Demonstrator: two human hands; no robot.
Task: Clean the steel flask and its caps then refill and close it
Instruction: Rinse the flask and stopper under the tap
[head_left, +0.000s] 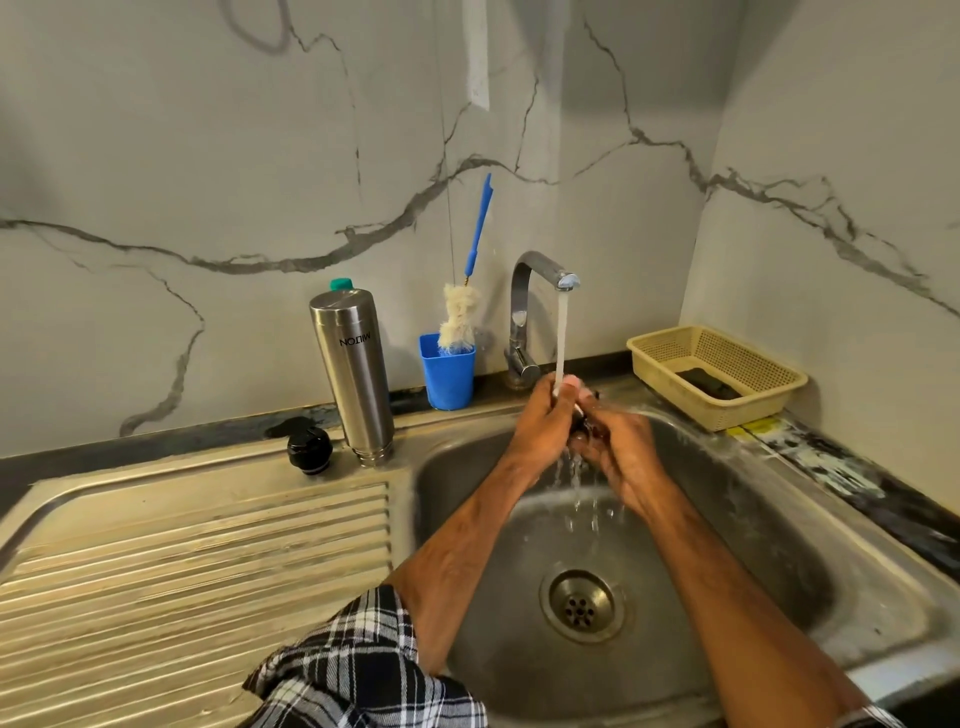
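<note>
Steel flask stands mouth-down on the drainer, well to the left of the left grip, with a black lid just beside it on the side away from the grips. Both grips meet over the sink under the water from the tap. Their fingers are curled round a small dark cap, mostly hidden between them, with the right grip cupping it from the right and below. Water falls off them toward the drain, nearer the camera than the grips. Beyond the left grip, by the wall, a blue cup holds a brush. Right of the right grip, a cream basket sits on the desk with a dark pad inside.
</note>
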